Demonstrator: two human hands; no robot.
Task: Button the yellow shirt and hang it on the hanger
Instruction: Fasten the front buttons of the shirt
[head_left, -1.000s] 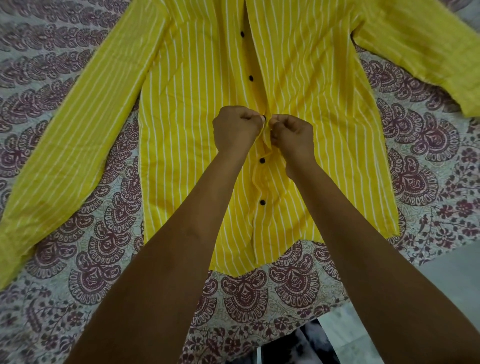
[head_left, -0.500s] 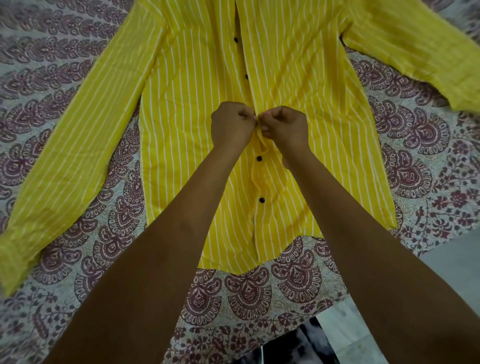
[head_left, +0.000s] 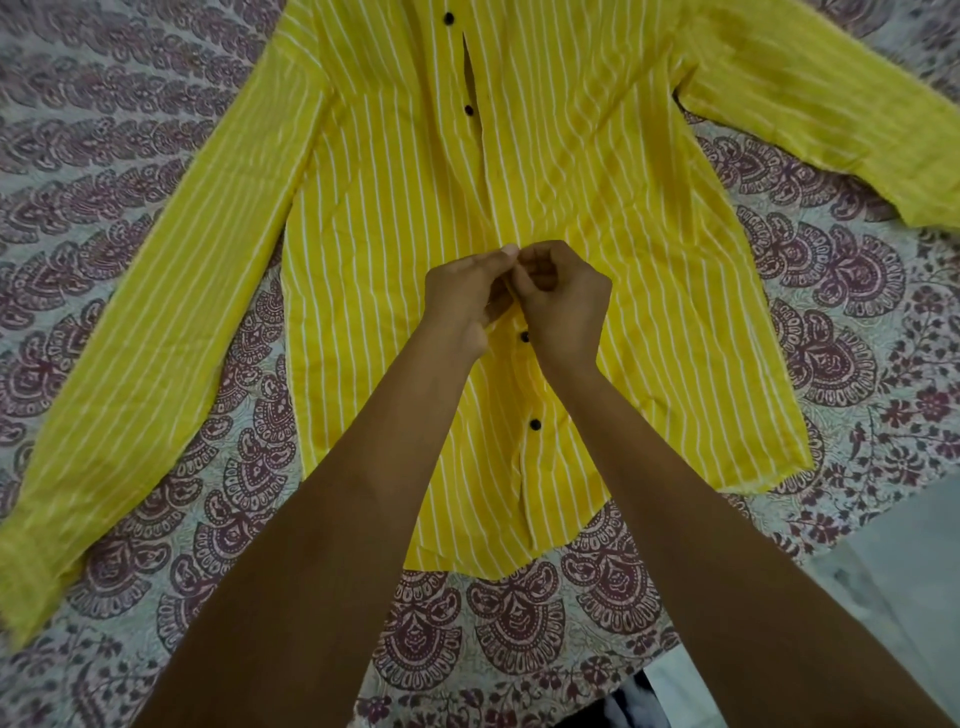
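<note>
Head camera, working from nearest to farthest: our two bare forearms rise from the bottom edge and converge toward the middle. Between them, at the very bottom, we see a dark, blurred patch that we cannot identify, and to the right of it a strip of pale grey floor (head_left: 893, 571). Beyond that spreads a paisley-printed cloth in maroon and cream (head_left: 831, 291). On it lies the yellow white-striped shirt (head_left: 389, 260), flat and front up, with its hem toward us and its collar end running out of the top edge.

Near the hem the shirt front is closed, and two small round black buttons (head_left: 535, 425) sit one above the other, the upper one just beside the heel of our right hand. Farther on, our left hand (head_left: 462, 299) and right hand (head_left: 563, 304) meet, touching, over the front opening about halfway up the shirt. Both have their fingers curled and pinch the edges of the shirt front between thumb and fingertips. We cannot tell whether a button lies between them, as the fingers hide it.

Past the hands the front gapes in a narrow slit, with two more black buttons (head_left: 469, 109) along its left edge. One sleeve (head_left: 156, 338) stretches down to the lower left. The other sleeve (head_left: 831, 104) reaches to the right edge.
</note>
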